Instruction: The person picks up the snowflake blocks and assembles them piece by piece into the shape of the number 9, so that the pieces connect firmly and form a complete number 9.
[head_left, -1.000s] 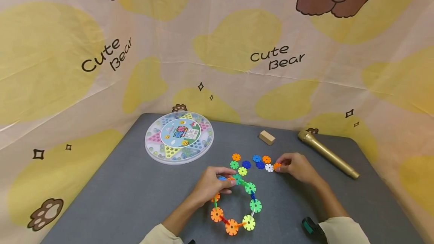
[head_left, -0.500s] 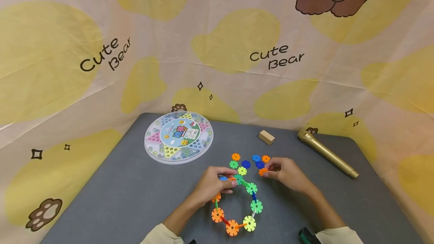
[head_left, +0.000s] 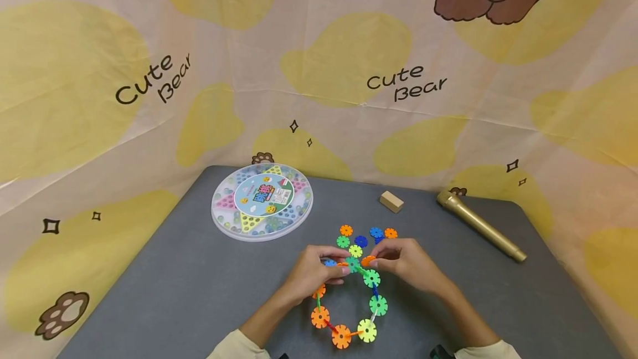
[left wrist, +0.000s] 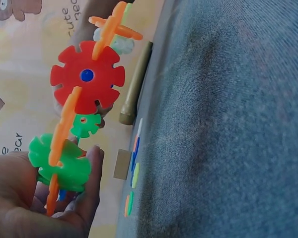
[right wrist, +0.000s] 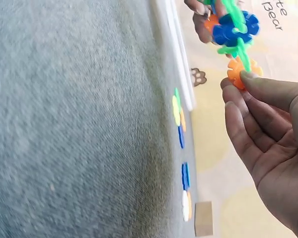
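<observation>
left hand (head_left: pixel 315 271): its fingers cover the blue and orange discs at the open end of the disc chain (head_left: pixel 351 306), so how those join cannot be told; forearm cut off by the bottom edge of the head view.
right hand (head_left: pixel 405 262): hides the white disc and part of the loose discs (head_left: pixel 366 236) toward the far edge of the surface (head_left: pixel 199 292); in the right wrist view the wrist is cut off at the right edge.
round game box (head_left: pixel 262 200): label print too small to read.
dark object (head_left: pixel 437 353): cut off at the bottom edge of the head view, cannot be identified.
surface in the wrist views: blurred.
</observation>
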Available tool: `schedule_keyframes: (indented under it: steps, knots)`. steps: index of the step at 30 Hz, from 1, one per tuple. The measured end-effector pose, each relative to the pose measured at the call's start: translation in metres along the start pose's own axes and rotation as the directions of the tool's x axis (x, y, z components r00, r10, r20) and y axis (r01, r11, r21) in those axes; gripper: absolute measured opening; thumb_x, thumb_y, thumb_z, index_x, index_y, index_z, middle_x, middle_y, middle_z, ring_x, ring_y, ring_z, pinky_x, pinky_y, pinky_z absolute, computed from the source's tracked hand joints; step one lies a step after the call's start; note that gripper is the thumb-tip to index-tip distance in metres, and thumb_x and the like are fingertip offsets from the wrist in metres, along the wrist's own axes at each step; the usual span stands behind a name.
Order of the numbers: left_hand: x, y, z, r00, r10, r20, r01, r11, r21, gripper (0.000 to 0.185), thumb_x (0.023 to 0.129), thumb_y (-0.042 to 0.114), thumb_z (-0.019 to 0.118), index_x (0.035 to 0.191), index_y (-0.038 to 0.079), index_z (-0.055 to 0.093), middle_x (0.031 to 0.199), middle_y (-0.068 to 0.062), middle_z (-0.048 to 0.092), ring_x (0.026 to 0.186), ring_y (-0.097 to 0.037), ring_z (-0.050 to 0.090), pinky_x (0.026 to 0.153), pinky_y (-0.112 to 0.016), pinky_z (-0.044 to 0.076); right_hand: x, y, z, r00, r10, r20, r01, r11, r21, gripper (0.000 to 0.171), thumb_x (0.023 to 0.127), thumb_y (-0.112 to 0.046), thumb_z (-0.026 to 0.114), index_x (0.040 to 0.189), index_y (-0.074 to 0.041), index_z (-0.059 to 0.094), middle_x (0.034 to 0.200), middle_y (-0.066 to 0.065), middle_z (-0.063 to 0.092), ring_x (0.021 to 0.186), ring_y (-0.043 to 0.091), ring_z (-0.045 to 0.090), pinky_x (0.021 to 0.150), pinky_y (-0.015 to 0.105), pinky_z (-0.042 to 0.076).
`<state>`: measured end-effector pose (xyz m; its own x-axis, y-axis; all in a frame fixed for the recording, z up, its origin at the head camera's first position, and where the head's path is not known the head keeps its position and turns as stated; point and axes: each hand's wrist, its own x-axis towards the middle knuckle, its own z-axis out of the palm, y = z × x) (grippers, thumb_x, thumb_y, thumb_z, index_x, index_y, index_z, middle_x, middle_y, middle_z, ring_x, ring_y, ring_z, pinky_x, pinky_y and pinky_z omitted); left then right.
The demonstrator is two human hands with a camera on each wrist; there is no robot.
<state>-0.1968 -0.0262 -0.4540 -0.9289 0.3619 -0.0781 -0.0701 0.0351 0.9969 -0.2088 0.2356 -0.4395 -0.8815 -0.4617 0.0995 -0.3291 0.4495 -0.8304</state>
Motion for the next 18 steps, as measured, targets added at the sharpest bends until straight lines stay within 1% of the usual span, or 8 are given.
schedule_keyframes:
  steps: [4, 10, 18]
  knots:
    - [0.0001, 0.0003, -0.0005, 1.000, 0.003, 0.001, -0.003, 1.000, -0.010, 0.024, 0.092, 0.003, 0.081, 0.116, 0.001, 0.080, 0.113, -0.011, 0.077, 0.093, -0.037, 0.078, 0.074, -0.034, 0.065, 0.0001, 0.0002, 0.0027, 1.000, -0.017, 0.003, 0.017, 1.000, 0.013, 0.005, 0.096, -0.018, 0.080, 0.101, -0.016, 0.079, 0.092, -0.002, 0.077, 0.084, 0.013, 0.075, 0.079, 0.028, 0.062]
    - [0.0007, -0.0010, -0.0009, 1.000, 0.007, 0.002, -0.007, 1.000, -0.015, 0.024, 0.093, 0.003, 0.081, 0.117, 0.001, 0.080, 0.111, -0.012, 0.078, 0.095, -0.038, 0.078, 0.074, -0.034, 0.065, 0.0001, -0.0005, 0.0044, 0.999, -0.040, -0.005, 0.040, 0.998, 0.038, 0.006, 0.097, -0.020, 0.080, 0.101, -0.015, 0.079, 0.092, -0.001, 0.078, 0.081, 0.015, 0.075, 0.077, 0.028, 0.062]
    - [0.0009, -0.0007, -0.0008, 1.000, 0.003, 0.004, -0.003, 0.999, -0.043, 0.024, 0.094, 0.003, 0.079, 0.118, 0.000, 0.079, 0.115, -0.013, 0.077, 0.098, -0.039, 0.078, 0.076, -0.035, 0.065, -0.0005, -0.0008, 0.0064, 0.998, -0.045, -0.041, 0.047, 0.997, 0.066, 0.004, 0.097, -0.016, 0.079, 0.100, -0.014, 0.081, 0.094, 0.000, 0.080, 0.084, 0.013, 0.078, 0.078, 0.027, 0.062]
